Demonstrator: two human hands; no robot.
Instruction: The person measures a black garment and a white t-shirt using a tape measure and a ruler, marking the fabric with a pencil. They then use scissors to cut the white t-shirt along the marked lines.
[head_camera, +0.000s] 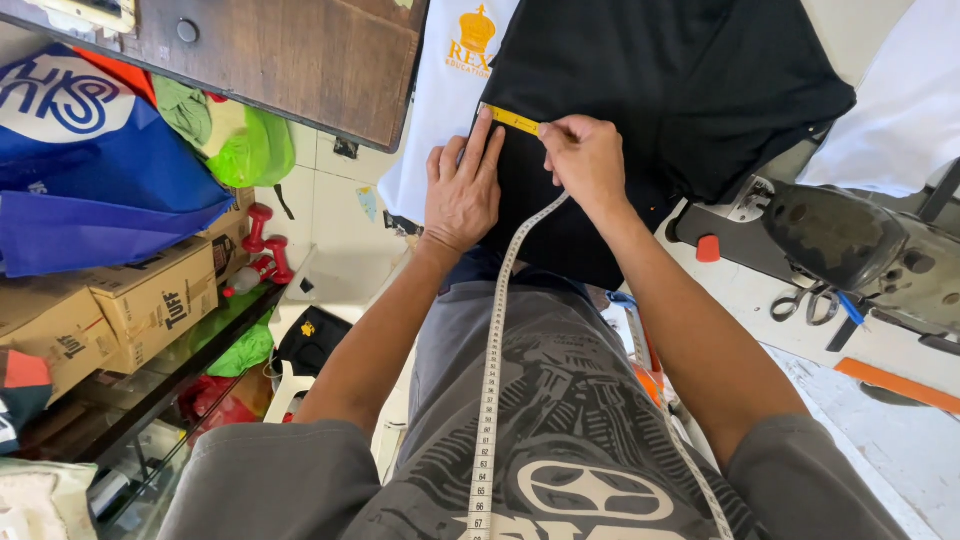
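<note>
Pinning a yellow measuring tape flat against black fabric, the left hand presses with open fingers while the right hand pinches the tape just beside it; limp, light, probably best held near its end.

Your left hand and right hand lie flat on the black garment at upper centre, which offers open cloth toward the top of the frame, while the tape measure hanging down the centre crosses any path back toward your body. To the right, the sewing machine, the scissors and the orange ruler crowd the white tabletop, leaving only the bare lower right corner. To the left, you face the wooden board, blue bag, cardboard boxes and red dumbbells, with a gap of pale floor between them and the garment.
</note>
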